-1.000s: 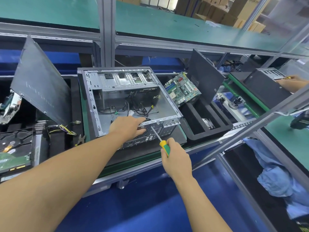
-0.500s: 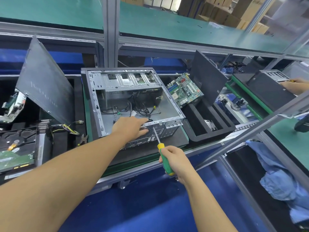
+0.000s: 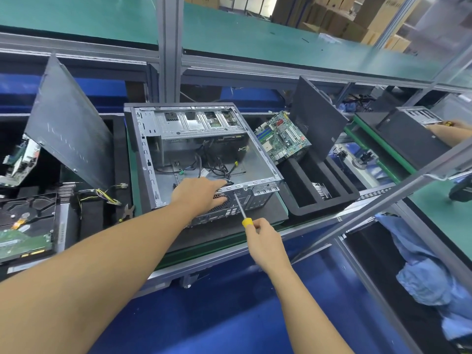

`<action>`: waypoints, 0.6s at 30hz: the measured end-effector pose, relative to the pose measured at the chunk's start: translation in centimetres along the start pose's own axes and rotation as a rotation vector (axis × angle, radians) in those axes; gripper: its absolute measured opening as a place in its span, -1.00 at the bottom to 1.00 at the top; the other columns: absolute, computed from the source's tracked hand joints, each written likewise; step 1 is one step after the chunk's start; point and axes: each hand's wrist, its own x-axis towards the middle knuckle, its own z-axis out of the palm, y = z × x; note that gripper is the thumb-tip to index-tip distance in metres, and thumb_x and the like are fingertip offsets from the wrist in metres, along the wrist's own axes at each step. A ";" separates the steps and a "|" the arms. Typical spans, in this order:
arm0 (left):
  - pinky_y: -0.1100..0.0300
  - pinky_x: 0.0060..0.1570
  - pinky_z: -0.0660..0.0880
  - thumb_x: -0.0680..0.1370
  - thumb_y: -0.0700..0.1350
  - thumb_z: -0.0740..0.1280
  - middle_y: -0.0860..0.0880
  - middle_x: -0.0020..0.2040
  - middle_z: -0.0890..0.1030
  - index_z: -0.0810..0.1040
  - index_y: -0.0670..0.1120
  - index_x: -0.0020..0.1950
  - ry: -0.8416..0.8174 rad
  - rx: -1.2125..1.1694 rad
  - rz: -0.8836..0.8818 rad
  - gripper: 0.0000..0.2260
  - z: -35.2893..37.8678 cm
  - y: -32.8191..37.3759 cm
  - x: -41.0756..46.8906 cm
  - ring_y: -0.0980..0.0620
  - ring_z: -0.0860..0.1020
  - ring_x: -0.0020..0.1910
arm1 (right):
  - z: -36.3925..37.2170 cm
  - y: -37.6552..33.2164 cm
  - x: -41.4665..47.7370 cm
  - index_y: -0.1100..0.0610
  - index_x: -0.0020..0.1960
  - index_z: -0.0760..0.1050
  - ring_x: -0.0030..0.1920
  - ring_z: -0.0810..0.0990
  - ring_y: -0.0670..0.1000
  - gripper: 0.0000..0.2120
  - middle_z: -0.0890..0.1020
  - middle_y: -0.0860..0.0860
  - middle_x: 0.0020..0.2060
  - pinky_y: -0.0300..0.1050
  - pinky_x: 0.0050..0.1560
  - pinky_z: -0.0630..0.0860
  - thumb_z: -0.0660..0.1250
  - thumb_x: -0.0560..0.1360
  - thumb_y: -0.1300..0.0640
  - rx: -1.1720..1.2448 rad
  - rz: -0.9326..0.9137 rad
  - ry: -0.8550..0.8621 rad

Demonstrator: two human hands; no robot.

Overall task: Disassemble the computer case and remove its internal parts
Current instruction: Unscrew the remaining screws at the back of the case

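Counter (image 3: 224,241): carries computer case (image 3: 258,169), open side up, loose cables inside.
Motherboard (image 3: 282,137): leans in black tray (image 3: 321,185) just right of case.
Left hand (image 3: 198,194): rests on case's near top edge, fingers relaxed, gripping nothing.
Right hand (image 3: 265,241): clamps screwdriver (image 3: 241,209) handle, tip against case's rear panel.

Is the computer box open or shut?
Open. The case has no side cover, so its cables and bare metal floor show. The motherboard leans outside, to its right.
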 end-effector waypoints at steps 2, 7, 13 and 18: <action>0.14 -0.40 0.34 0.61 0.32 0.12 -0.04 -0.02 0.68 0.28 0.19 0.52 0.005 0.004 0.007 -0.50 0.1 0.0 0.0 -0.13 0.65 -0.15 | -0.4 -0.1 0.2 0.11 -0.08 0.47 -0.25 0.47 0.04 -0.76 0.64 0.03 -0.13 -0.04 -0.19 0.41 0.07 0.62 0.07 0.050 0.058 -0.043; 0.14 -0.39 0.35 0.61 0.33 0.12 -0.04 -0.02 0.68 0.27 0.21 0.51 0.011 0.005 0.007 -0.50 0.3 -0.1 0.1 -0.13 0.65 -0.15 | -1.0 0.9 0.1 -0.01 0.02 0.50 -0.19 0.54 -0.06 -0.80 0.65 -0.08 -0.18 -0.09 -0.21 0.43 0.15 0.66 -0.05 -0.024 -0.030 -0.003; 0.14 -0.44 0.31 0.61 0.33 0.11 -0.04 -0.01 0.68 0.26 0.23 0.52 0.017 0.010 0.012 -0.50 0.2 0.0 0.1 -0.12 0.66 -0.17 | -0.4 1.0 0.0 -0.10 0.06 0.37 -0.27 0.54 -0.01 -0.89 0.52 -0.07 -0.25 0.01 -0.24 0.58 0.28 0.59 0.03 0.034 -0.107 0.081; 0.16 -0.47 0.28 0.60 0.34 0.11 -0.03 -0.05 0.68 0.26 0.24 0.52 0.008 0.008 0.006 -0.50 0.1 0.1 0.0 -0.11 0.65 -0.19 | -0.3 0.8 0.0 -0.12 0.09 0.30 -0.25 0.52 -0.05 -0.82 0.52 -0.11 -0.16 -0.11 -0.30 0.42 0.29 0.58 0.04 0.004 -0.096 0.063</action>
